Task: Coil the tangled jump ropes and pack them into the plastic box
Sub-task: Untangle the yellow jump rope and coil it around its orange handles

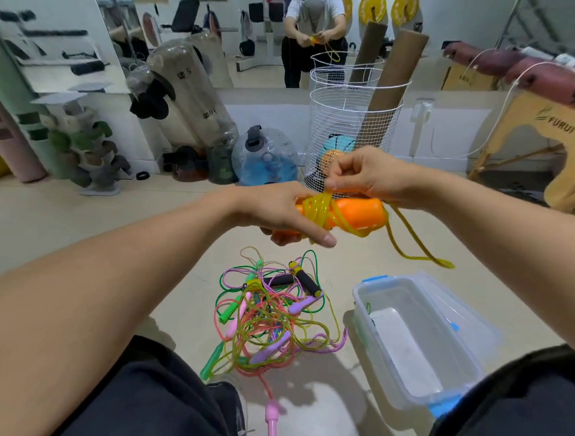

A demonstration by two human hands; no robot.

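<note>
The left hand (280, 211) grips the orange jump-rope handles (354, 213) at their left end, fingers curled round them, thumb extended along the underside. The right hand (366, 175) pinches strands of the yellow translucent rope (322, 206) just above the handles. The rope is wound several turns around the handles; a loose loop (418, 251) hangs from the right end, clear of the floor.

Below the hands, a tangled pile of jump ropes (269, 315) lies on the floor (116, 231): green, pink, purple, yellow cords and black foam handles. The clear plastic box (415, 346), with blue latches, stands on the floor just to the right of the pile, lid off. A white wire basket (351, 122) stands beyond the hands, against the wall.
</note>
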